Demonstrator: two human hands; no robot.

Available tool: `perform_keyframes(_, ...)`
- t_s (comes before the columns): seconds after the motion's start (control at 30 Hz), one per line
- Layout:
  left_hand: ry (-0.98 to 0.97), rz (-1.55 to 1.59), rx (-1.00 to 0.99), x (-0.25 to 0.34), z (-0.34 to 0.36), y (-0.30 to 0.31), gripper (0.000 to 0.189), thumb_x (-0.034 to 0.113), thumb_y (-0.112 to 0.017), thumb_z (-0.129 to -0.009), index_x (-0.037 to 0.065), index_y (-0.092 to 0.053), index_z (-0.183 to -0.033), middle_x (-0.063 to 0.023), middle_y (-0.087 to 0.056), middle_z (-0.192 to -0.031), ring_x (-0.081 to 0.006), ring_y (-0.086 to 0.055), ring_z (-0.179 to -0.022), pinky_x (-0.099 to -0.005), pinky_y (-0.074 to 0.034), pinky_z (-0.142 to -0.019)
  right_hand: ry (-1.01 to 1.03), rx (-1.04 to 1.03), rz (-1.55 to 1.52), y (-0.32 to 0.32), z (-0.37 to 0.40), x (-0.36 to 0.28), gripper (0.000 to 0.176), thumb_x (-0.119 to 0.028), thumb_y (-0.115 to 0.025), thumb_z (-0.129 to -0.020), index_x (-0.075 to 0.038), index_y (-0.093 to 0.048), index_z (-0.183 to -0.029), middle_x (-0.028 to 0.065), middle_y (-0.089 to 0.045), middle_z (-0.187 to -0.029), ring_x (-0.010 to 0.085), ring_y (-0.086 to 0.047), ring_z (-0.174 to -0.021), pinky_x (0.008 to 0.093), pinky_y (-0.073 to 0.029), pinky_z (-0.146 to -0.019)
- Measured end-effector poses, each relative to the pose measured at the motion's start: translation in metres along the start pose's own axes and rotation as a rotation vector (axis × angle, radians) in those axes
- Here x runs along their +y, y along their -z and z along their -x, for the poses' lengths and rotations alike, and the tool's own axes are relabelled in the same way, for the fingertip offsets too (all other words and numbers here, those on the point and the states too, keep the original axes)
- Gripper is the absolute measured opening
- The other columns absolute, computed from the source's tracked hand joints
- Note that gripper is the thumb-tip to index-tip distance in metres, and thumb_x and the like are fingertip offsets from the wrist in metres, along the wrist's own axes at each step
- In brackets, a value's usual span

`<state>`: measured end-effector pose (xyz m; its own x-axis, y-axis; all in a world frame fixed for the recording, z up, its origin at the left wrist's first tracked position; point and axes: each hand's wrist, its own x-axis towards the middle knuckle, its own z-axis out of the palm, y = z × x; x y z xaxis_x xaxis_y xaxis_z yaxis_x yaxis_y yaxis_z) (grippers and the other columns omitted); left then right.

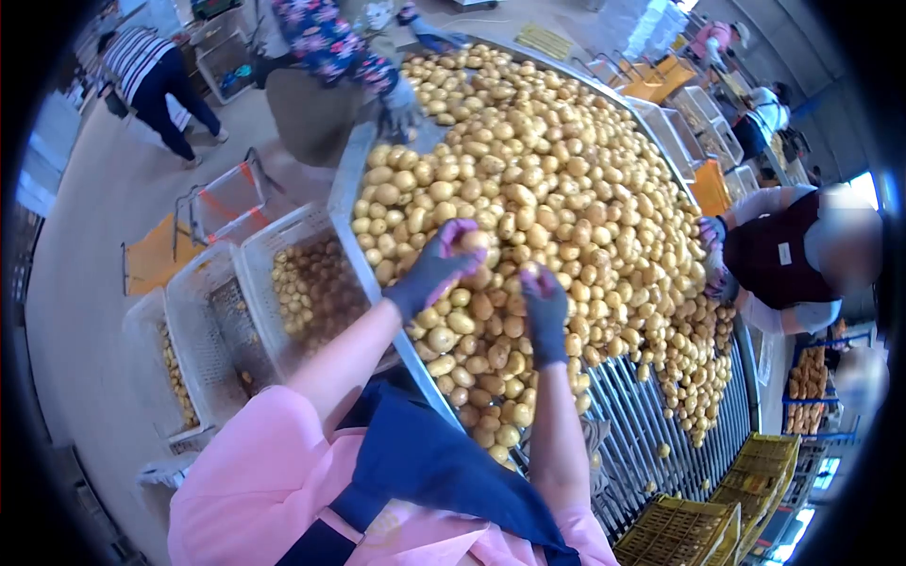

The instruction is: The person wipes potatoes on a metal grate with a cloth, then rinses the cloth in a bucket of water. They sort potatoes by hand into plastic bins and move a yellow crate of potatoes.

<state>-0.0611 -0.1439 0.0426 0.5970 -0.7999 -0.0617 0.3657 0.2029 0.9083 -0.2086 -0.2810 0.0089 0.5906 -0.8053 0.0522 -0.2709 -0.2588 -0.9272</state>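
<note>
A broad heap of potatoes (566,208) covers the metal sorting table (354,255) in front of me. My left hand (436,270), in a grey and purple glove, is closed around a potato (475,241) above the near side of the heap. To its right, my right hand (545,311) wears the same kind of glove and hovers low over the potatoes. Its fingers are curled together at the tips, and what they hold, if anything, is hidden.
White crates (250,255) with potatoes stand at the left. Metal rollers (632,434) run at the lower right, beside yellow crates (675,533). A co-worker's gloved hand (404,108) touches the heap at the far left; another person (783,245) reaches in from the right.
</note>
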Motion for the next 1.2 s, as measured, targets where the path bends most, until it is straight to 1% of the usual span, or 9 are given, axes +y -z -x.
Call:
perform_keyframes(0.13, 0.148, 1.064, -0.194, 0.036, 0.051, 0.045, 0.034, 0.030, -0.044, -0.095, 0.009, -0.048, -0.120, -0.0065, -0.056, -0.099, -0.0129, -0.052, -0.075, -0.0394, -0.050, -0.087, -0.491, -0.287, -1.033, 0.004, 0.032, -0.069, 0.039, -0.038, -0.050, -0.093, -0.006, -0.051, -0.116, 0.0094, -0.059, -0.101, 0.0211, -0.058, -0.085, 0.0343, -0.050, -0.079)
perform_keyframes(0.2, 0.160, 1.025, -0.049, 0.043, 0.072, 0.061, 0.042, 0.039, -0.042, -0.095, 0.007, -0.051, -0.121, -0.0073, -0.059, -0.103, -0.0183, -0.057, -0.085, -0.0449, -0.047, -0.091, -0.566, -0.496, -1.255, -0.013, 0.046, -0.077, 0.044, -0.043, -0.045, -0.094, -0.008, -0.046, -0.121, 0.0130, -0.055, -0.111, 0.0276, -0.056, -0.096, 0.0428, -0.049, -0.085)
perform_keyframes(0.37, 0.029, 1.016, 0.035, 0.044, 0.117, 0.085, 0.049, 0.047, -0.038, -0.095, 0.007, -0.052, -0.121, -0.0057, -0.059, -0.112, -0.0308, -0.057, -0.106, -0.0451, -0.045, -0.094, -0.680, -0.816, -1.364, -0.069, 0.083, -0.113, 0.047, -0.046, -0.039, -0.095, -0.010, -0.042, -0.126, 0.0124, -0.052, -0.120, 0.0273, -0.054, -0.109, 0.0483, -0.043, -0.095)
perform_keyframes(0.8, -0.147, 0.972, 0.242, 0.055, 0.210, 0.140, 0.051, 0.050, -0.036, -0.095, 0.010, -0.048, -0.124, -0.0068, -0.060, -0.107, -0.0252, -0.059, -0.099, -0.0421, -0.049, -0.086, -0.737, -1.051, -1.157, -0.152, 0.126, -0.153, 0.042, -0.040, -0.043, -0.096, -0.008, -0.045, -0.122, 0.0117, -0.055, -0.114, 0.0256, -0.056, -0.105, 0.0445, -0.045, -0.093)
perform_keyframes(0.93, -0.100, 0.712, 0.429, 0.036, 0.222, 0.163, 0.044, 0.036, -0.048, -0.094, 0.007, -0.044, -0.127, -0.0094, -0.052, -0.121, -0.0201, -0.052, -0.111, -0.0393, -0.043, -0.095, -0.293, -0.837, -0.650, -0.176, 0.129, -0.145, 0.038, -0.021, -0.053, -0.093, -0.001, -0.044, -0.125, 0.0095, -0.054, -0.115, 0.0168, -0.053, -0.104, 0.0294, -0.043, -0.092)
perform_keyframes(1.0, -0.207, -0.088, 0.807, 0.014, 0.223, 0.172, 0.042, 0.024, -0.053, -0.093, 0.007, -0.041, -0.129, -0.0097, -0.046, -0.127, -0.0185, -0.049, -0.114, -0.0348, -0.040, -0.096, -0.187, -0.755, -0.617, -0.178, 0.134, -0.152, 0.046, -0.022, -0.057, -0.090, 0.001, -0.042, -0.127, 0.0094, -0.053, -0.117, 0.0151, -0.050, -0.107, 0.0311, -0.038, -0.097)
perform_keyframes(1.1, -0.179, 0.153, 0.601, 0.027, 0.233, 0.165, 0.038, 0.013, -0.054, -0.091, 0.006, -0.041, -0.127, -0.0081, -0.047, -0.120, -0.0162, -0.051, -0.107, -0.0275, -0.044, -0.088, 0.134, -0.832, -0.258, -0.179, 0.142, -0.148, 0.049, -0.021, -0.061, -0.087, -0.001, -0.044, -0.127, 0.0123, -0.050, -0.122, 0.0198, -0.051, -0.108, 0.0328, -0.038, -0.097)
perform_keyframes(1.13, -0.078, 0.445, 0.436, 0.043, 0.236, 0.159, 0.033, 0.015, -0.055, -0.091, 0.006, -0.045, -0.121, -0.0071, -0.049, -0.113, -0.0151, -0.053, -0.101, -0.0244, -0.046, -0.080, 0.901, -0.723, 0.308, -0.179, 0.133, -0.150, 0.050, -0.021, -0.065, -0.083, -0.003, -0.047, -0.126, 0.0148, -0.050, -0.123, 0.0285, -0.053, -0.105, 0.0360, -0.041, -0.095)
perform_keyframes(1.2, 0.069, 0.704, 0.298, 0.060, 0.233, 0.160, 0.028, 0.017, -0.057, -0.090, 0.007, -0.048, -0.115, -0.0061, -0.052, -0.106, -0.0140, -0.055, -0.094, -0.0214, -0.048, -0.072, 0.945, -0.645, 0.350, -0.179, 0.149, -0.176, 0.051, -0.020, -0.067, -0.079, -0.005, -0.050, -0.125, 0.0160, -0.052, -0.120, 0.0357, -0.052, -0.106, 0.0403, -0.043, -0.093)
